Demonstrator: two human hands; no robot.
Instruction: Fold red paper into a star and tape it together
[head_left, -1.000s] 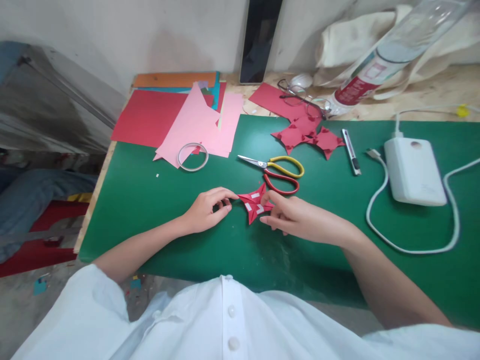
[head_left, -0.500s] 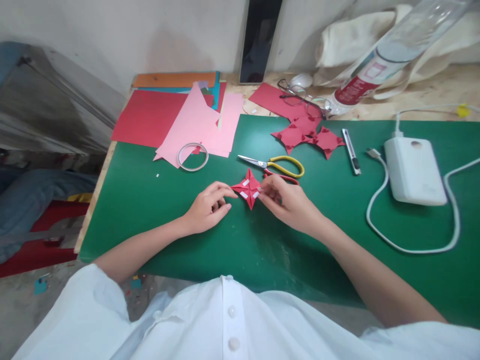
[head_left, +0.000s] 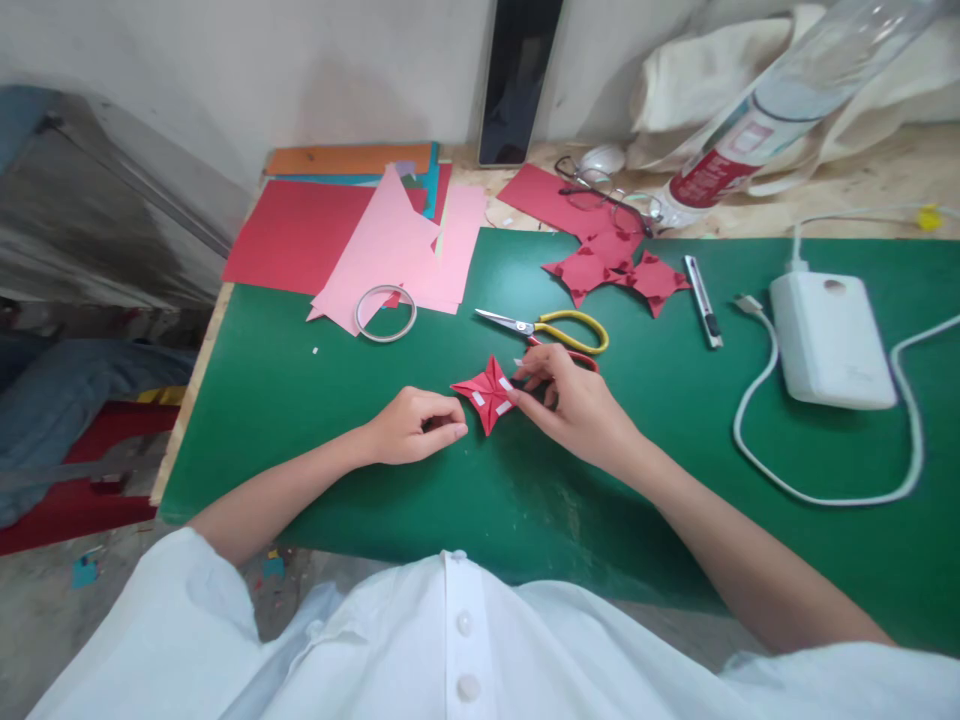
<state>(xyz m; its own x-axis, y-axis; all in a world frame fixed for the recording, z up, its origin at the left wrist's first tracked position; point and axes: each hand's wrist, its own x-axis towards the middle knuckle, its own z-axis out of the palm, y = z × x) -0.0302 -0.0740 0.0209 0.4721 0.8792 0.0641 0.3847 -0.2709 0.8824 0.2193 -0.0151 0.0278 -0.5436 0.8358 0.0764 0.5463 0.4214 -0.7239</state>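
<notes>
Red folded paper star point(head_left: 486, 392), white tape strips on its face, pinched at its right point by the right hand point(head_left: 568, 398) — thumb and fingertips pressed together on the paper, star lifted slightly off the green mat point(head_left: 315, 420) on the tabletop. Left hand point(head_left: 415, 428) just left of the star, curled into a loose fist, resting on the mat, fingertips near the star's lower left edge but apart from it; whether anything small sits inside that grip, cannot tell.

Directly beyond the right hand, scissors point(head_left: 553, 333) with yellow and red handles, red loop partly hidden behind the knuckles. Farther beyond and right, three more red stars point(head_left: 613, 270) lying together, a utility knife point(head_left: 703, 301) just right of them. Well right of the right hand, a white power bank point(head_left: 831, 340) with a looping white cable point(head_left: 825, 495). Beyond the left hand, a tape ring point(head_left: 385, 313) on the edge of pink paper sheets point(head_left: 397, 250), red sheets point(head_left: 292, 232) beside those.
</notes>
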